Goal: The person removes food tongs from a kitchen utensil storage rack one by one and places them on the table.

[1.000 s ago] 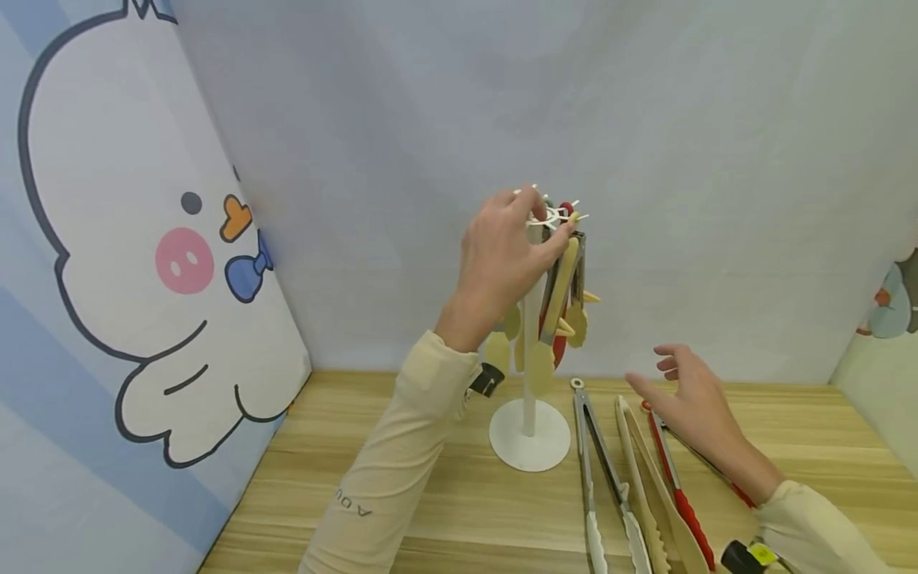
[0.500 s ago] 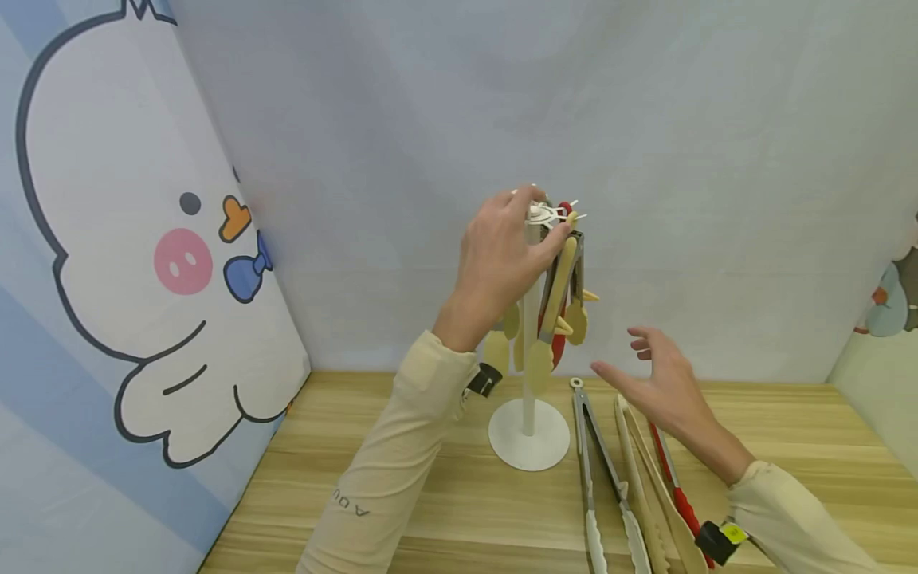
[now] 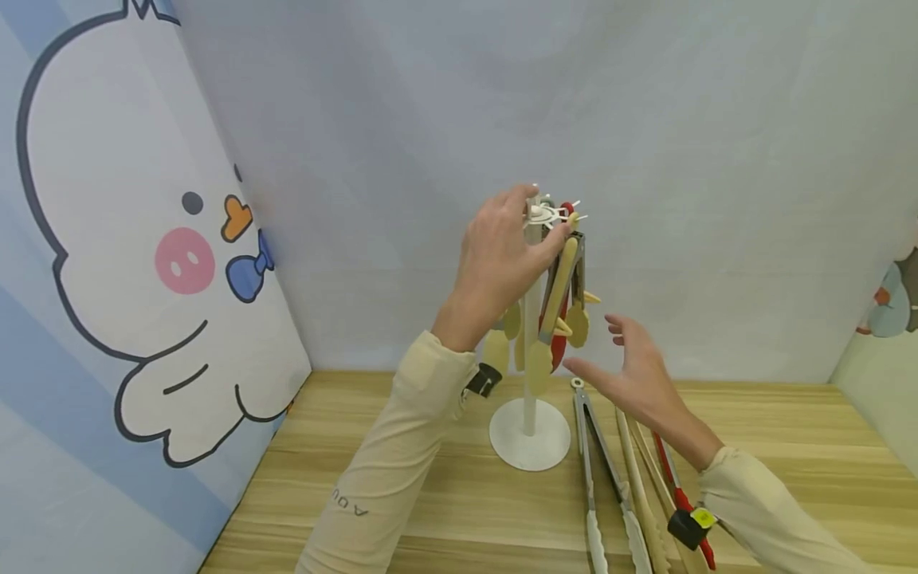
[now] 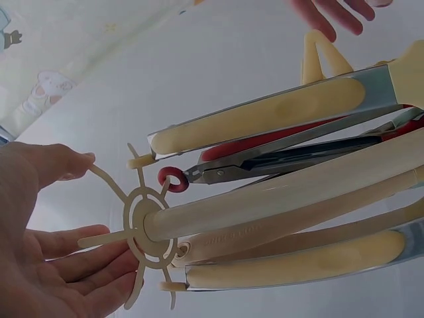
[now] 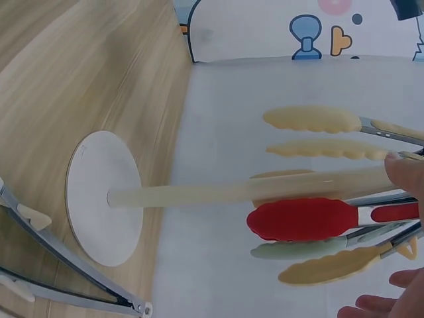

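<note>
Atop the white tong stand [image 3: 529, 448], my left hand [image 3: 498, 255] loosely grips the hooks [image 4: 105, 239]. Rightward, my right hand [image 3: 638, 379] hangs spread, empty; I'd best steady the stand.

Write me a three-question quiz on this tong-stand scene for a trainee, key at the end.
1. Which hand grips the top of the white stand?
2. On the table, the tongs lying nearest the stand's base have tips that are: A red; B white; C green.
3. True or false: the right hand holds no tongs.

Key: 1. the left hand; 2. B; 3. true.
</note>
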{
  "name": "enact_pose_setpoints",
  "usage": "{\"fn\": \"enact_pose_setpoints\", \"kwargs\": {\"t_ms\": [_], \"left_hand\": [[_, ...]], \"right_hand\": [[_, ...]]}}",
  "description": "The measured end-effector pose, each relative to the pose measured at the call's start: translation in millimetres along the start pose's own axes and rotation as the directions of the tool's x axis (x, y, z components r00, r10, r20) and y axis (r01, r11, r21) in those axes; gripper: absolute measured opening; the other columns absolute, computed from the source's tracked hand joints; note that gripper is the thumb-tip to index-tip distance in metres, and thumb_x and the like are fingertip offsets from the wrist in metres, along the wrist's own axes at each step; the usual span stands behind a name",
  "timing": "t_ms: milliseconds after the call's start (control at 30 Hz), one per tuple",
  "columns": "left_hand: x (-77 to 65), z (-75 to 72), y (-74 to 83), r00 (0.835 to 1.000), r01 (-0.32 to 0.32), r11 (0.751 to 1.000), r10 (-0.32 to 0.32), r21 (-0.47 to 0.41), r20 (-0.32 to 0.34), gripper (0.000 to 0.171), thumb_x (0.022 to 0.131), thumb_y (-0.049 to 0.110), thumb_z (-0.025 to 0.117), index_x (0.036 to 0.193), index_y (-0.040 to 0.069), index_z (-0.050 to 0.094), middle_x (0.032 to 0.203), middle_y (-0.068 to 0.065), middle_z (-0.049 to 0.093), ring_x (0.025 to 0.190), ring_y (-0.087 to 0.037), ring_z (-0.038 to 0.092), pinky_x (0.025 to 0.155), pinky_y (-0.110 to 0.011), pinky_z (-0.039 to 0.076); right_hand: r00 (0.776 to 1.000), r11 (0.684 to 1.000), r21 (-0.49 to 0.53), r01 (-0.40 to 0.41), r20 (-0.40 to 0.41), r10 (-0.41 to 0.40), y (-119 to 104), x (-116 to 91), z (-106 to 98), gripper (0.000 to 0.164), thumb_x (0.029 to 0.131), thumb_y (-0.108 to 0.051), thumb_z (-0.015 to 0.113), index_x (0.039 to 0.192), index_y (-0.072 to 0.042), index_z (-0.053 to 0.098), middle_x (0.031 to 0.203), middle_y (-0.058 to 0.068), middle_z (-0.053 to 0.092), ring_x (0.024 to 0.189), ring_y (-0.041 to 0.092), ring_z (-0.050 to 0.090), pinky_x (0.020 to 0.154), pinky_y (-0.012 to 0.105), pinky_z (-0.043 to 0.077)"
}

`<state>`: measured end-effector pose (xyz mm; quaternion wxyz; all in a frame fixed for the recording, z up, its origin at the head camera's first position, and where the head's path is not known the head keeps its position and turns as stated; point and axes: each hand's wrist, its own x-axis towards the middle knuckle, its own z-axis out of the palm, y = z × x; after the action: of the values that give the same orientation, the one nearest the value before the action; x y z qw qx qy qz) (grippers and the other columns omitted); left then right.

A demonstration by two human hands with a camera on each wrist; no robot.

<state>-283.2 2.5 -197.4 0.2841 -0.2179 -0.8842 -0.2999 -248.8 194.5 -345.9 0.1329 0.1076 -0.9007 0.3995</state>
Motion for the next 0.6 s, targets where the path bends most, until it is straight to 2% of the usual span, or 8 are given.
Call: {"fn": "enact_pose_setpoints", "kwargs": {"t_ms": [233, 467, 600], "left_hand": [[-1.6, -1.2, -2.9, 1.000, -0.008, 1.000, 0.008, -0.020, 0.014, 0.055, 0.089, 0.038, 0.064, 0.131, 0.006, 0.052, 0.105, -0.005, 0.060, 0.092, -0.018, 0.054, 0.074, -0.030, 0.045], [-2.5, -1.7, -4.9, 1.000, -0.022, 0.999, 0.022, -0.034, 0.012, 0.053, 0.089, 0.036, 0.064, 0.131, 0.005, 0.052, 0.105, -0.006, 0.060, 0.090, -0.017, 0.053, 0.072, -0.029, 0.043], [-2.3, -1.6, -6.0, 1.000, -0.021, 0.999, 0.022, -0.049, 0.018, 0.054, 0.089, 0.035, 0.064, 0.133, 0.005, 0.051, 0.107, -0.005, 0.060, 0.095, -0.017, 0.054, 0.076, -0.030, 0.044]], "right_hand": [[1.000, 1.000, 0.013, -0.020, 0.008, 0.019, -7, 5, 11, 0.101, 0.078, -0.054, 0.071, 0.149, -0.006, 0.019, 0.146, 0.020, 0.030, 0.129, 0.039, 0.033, 0.095, 0.060, 0.035], [0.999, 0.999, 0.035, -0.019, -0.049, 0.021, -12, 11, 23, 0.107, 0.073, -0.055, 0.074, 0.149, -0.006, 0.017, 0.144, 0.020, 0.032, 0.130, 0.038, 0.033, 0.097, 0.061, 0.032], [0.996, 0.998, 0.065, -0.021, -0.088, 0.026, -12, 14, 29, 0.107, 0.072, -0.054, 0.076, 0.148, -0.005, 0.019, 0.142, 0.020, 0.035, 0.129, 0.037, 0.034, 0.097, 0.060, 0.032]]}}
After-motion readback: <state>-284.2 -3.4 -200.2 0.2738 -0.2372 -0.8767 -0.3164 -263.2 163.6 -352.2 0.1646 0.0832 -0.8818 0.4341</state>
